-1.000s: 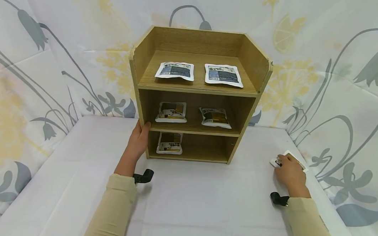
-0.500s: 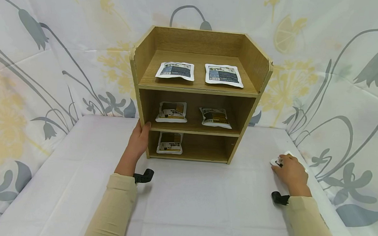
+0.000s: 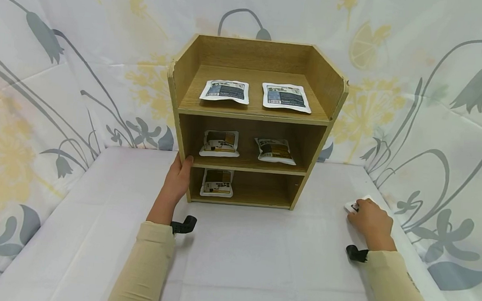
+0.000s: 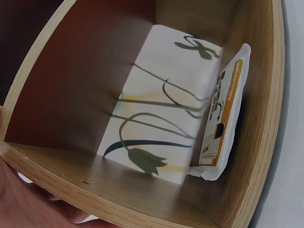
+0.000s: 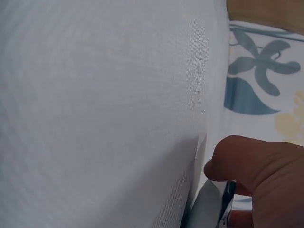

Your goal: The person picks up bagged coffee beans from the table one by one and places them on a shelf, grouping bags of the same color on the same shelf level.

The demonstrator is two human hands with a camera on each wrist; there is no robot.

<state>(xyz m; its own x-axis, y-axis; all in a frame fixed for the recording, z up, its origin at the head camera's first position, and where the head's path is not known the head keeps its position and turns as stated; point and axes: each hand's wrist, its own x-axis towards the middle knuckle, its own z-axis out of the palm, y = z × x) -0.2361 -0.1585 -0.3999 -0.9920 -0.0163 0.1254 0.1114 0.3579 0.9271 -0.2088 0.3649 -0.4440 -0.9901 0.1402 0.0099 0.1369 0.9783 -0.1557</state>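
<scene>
My left hand (image 3: 177, 179) grips the left side panel of a small wooden shelf unit (image 3: 252, 53), thumb at the front edge and fingers along the outside. In the left wrist view a white-edged coffee packet (image 4: 223, 118) lies inside the bottom compartment, and part of the left hand (image 4: 28, 202) shows at the panel's edge. Off to the right on the table, my right hand (image 3: 371, 222) pinches another white packet (image 3: 350, 206), mostly covered by the hand. From the right wrist, the thumb (image 5: 232, 154) presses against this packet's pale edge (image 5: 205, 206).
Two blue-labelled packets (image 3: 225, 91) lie on the top shelf, and two brown-labelled ones (image 3: 219, 143) on the middle shelf. White cloth (image 3: 235, 259) covers the table. A floral curtain (image 3: 409, 64) stands close behind the unit and to the right of my right hand.
My right hand's fingers have drawn in over the packet at the right, and less of it shows. My left hand keeps its hold on the shelf unit, and the packets there stay put.
</scene>
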